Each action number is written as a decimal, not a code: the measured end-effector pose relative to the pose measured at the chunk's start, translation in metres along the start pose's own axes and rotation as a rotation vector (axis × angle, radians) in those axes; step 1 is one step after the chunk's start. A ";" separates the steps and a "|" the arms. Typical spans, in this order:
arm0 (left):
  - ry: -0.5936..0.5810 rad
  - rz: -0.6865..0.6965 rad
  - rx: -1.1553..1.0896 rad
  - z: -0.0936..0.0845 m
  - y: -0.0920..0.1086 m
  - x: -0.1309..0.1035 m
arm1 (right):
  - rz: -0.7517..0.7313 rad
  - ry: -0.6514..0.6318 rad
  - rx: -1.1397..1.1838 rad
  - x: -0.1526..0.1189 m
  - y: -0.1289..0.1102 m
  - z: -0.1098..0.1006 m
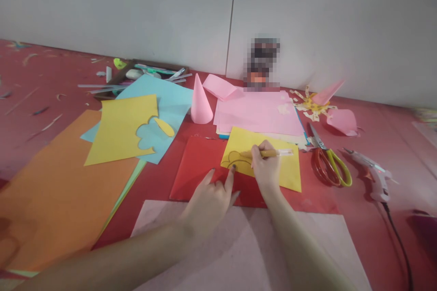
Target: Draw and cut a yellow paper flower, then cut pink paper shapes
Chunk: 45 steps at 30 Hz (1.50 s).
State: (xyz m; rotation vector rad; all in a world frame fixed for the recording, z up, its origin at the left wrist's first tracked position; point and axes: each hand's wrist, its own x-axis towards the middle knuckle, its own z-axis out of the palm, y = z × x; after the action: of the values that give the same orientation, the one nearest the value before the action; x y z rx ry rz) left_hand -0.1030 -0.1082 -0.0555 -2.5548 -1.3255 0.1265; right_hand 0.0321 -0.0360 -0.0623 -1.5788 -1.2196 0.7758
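Note:
A yellow sheet (pixel 290 170) lies on a red sheet (pixel 194 163), with a dark curved, lobed outline drawn on its left part. My right hand (pixel 266 168) is closed round a yellow-brown pen (pixel 268 153), whose tip is at the outline. My left hand (pixel 213 193) rests on the red sheet with its fingers apart, one fingertip touching the yellow sheet's lower edge by the outline. Nothing is held in it. Below both hands lies a pale pink board (pixel 218 254).
Scissors (pixel 329 163) and a corded glue gun (pixel 373 173) lie at right. Pink sheets (pixel 256 111) and a pink cone (pixel 201 104) stand behind. Cut yellow (pixel 123 132), blue (pixel 170 100) and orange (pixel 75 191) sheets are at left, near a tool tray (pixel 150 62).

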 end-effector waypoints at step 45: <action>0.208 -0.010 -0.048 0.003 0.000 0.001 | -0.448 -0.223 -0.596 0.014 0.031 -0.020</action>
State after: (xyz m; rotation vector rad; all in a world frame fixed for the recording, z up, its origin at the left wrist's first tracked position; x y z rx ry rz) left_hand -0.1029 -0.1075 -0.0583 -2.5191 -1.2762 -0.1714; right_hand 0.0653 -0.0302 -0.0839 -1.6013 -2.0151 0.3088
